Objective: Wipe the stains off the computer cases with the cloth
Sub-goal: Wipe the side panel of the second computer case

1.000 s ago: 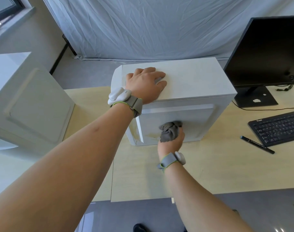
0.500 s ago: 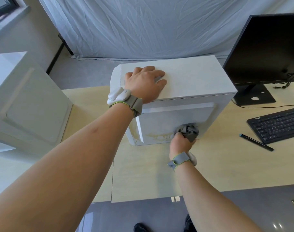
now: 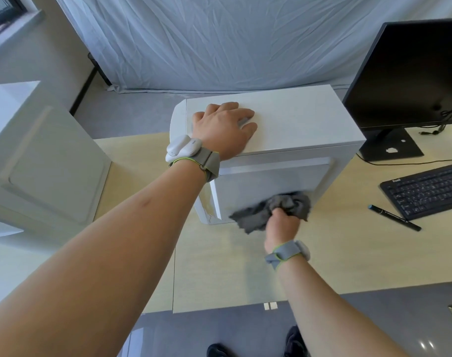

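Since half a second ago the right hand (image 3: 283, 224) has stayed low at the case's side panel, but the cloth (image 3: 271, 211) now trails out to the left in a blurred tail, covering the spot where the yellowish stain showed along the bottom edge. Its fingers are curled round the bunched grey cloth, pressing it against the lower part of the white computer case (image 3: 292, 119) – a grip that keeps a thick pad against the panel. The left hand (image 3: 226, 127) lies spread and flat on the case's top, near the front end, likely to brace the box so it does not slide on the desk (image 3: 245, 274) under the rubbing. A second case (image 3: 39, 155) stands well apart at the left – untouched for now. Whether the stain is gone cannot be told; the cloth hides it.
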`<state>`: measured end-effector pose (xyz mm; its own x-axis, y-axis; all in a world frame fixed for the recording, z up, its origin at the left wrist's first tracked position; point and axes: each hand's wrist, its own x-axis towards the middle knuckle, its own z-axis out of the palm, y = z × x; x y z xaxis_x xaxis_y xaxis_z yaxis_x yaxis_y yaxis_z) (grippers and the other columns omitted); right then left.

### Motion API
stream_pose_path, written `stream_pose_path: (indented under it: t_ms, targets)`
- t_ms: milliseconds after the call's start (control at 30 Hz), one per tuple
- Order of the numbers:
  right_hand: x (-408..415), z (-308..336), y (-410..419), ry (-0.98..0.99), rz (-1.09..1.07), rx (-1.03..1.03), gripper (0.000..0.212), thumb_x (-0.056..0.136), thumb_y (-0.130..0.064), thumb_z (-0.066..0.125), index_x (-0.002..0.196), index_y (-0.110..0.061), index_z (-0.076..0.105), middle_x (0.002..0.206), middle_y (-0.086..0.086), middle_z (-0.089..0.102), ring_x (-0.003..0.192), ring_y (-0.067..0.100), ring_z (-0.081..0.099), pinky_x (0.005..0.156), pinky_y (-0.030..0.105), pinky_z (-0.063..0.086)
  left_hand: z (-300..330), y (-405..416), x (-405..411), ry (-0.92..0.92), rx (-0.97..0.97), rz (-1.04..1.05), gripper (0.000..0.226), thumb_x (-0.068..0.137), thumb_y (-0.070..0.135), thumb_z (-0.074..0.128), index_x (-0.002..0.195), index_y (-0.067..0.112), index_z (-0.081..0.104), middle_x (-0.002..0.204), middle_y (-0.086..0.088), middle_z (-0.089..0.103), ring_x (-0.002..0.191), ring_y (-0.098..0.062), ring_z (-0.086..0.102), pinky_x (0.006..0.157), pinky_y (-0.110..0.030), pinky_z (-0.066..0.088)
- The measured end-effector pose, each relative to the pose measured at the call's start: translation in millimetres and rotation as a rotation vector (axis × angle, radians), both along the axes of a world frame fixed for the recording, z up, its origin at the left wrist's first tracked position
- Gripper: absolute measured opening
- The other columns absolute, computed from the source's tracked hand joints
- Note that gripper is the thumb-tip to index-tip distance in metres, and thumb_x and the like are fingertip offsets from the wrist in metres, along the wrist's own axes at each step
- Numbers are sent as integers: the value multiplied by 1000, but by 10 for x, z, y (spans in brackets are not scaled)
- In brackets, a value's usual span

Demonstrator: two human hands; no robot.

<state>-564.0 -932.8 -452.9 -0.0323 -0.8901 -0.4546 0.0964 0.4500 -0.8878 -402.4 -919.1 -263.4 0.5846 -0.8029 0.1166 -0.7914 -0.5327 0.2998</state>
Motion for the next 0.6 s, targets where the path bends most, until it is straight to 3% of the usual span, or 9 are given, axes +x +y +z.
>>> stream_pose_path:
  t_ms: [100,167,300,433,533,600]
  targets:
    - [-127,-175,-332,25,-21,374,5,95,-12,59,92,-10,55,93,9,58,65,25,49,57,32,40,-2,-11,-1,-7,-2,3,41,95,61,41,133,54,54,152,18,44,139,-20,35,109,-41,22]
    - [8,-178,-294,-48,31,458,23,97,-10,55,76,-14,46,77,6,48,55,19,38,48,24,33,6,-8,-11,-6,-2,1,41,95,61,41,133,54,54,152,18,43,139,-19,35,109,-41,21]
    - [333,-225,128,-87,308,509,17,93,-5,51,80,-15,47,77,4,46,64,17,45,78,36,41,2,-6,-7,-11,1,4,41,95,62,41,133,54,54,153,17,43,140,-19,34,110,-41,21]
    - [431,-204,316,-294,362,509,12,100,-2,52,102,-9,61,99,10,59,86,22,56,78,35,50,1,-4,-11,-2,3,-7,41,95,62,40,134,54,53,153,17,42,141,-18,33,111,-41,20]
    - [328,-82,175,-378,245,381,15,94,-1,57,91,-15,62,84,10,59,73,23,57,75,39,50,0,-3,-10,-1,4,-5,42,95,63,39,134,54,53,153,18,42,141,-18,33,110,-41,20]
    - [289,52,92,-340,156,249,9,88,-7,64,88,-15,62,84,7,65,74,23,60,79,44,51,1,1,-2,-8,5,-2,42,95,63,39,134,54,53,153,18,42,141,-19,33,110,-41,20]
